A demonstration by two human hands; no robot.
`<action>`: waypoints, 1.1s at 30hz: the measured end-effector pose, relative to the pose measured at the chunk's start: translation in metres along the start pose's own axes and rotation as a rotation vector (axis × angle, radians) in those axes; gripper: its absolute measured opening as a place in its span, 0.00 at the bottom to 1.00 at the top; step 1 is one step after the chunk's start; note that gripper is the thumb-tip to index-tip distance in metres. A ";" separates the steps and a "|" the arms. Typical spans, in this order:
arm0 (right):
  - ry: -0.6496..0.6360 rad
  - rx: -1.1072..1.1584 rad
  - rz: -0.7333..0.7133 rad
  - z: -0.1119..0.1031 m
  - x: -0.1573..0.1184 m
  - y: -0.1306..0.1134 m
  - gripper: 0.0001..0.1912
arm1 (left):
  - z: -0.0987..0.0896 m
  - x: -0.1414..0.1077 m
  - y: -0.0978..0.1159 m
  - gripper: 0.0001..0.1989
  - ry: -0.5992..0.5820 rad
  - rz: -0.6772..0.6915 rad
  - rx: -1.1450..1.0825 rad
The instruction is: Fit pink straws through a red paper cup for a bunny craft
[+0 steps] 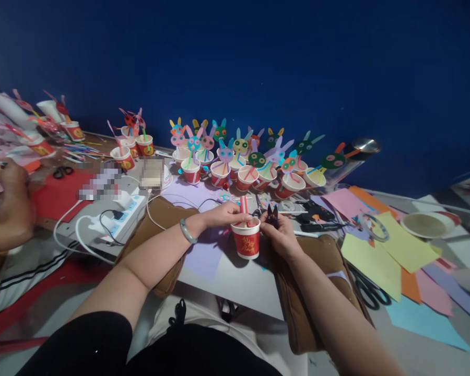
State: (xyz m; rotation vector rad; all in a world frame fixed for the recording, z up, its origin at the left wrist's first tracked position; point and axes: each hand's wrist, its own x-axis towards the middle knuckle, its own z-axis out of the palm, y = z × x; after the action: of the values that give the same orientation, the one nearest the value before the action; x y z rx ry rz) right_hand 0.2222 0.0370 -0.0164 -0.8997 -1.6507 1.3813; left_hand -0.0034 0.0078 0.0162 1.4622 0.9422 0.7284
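Note:
A red and white paper cup (246,244) with gold lettering stands upright just in front of me, between my hands. My left hand (227,214), with a bangle on its wrist, is closed in a pinch at the cup's far rim, on a red paper strip (244,203) that sticks up from the cup. To the right, my right hand (281,233) is closed around a small dark thing with two pointed tips (273,213); its kind is unclear. That hand's thumb is close to the cup's rim; whether they touch I cannot tell.
Behind stand several cups with paper rabbit heads (226,153). At left are a power strip (127,214) with cables, scissors (62,172) and another person's hand (10,177). Colored paper (372,256), a tape roll (376,227) and black-handled scissors (370,292) lie at right.

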 end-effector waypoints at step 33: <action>-0.087 0.118 0.086 0.006 -0.003 -0.006 0.14 | -0.005 0.005 -0.013 0.33 -0.083 -0.026 -0.051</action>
State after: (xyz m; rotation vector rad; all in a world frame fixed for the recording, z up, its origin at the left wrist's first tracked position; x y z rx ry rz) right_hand 0.2178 0.0314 -0.0114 -0.8619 -1.5919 1.5797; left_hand -0.0076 0.0144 0.0040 1.4227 0.8713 0.6629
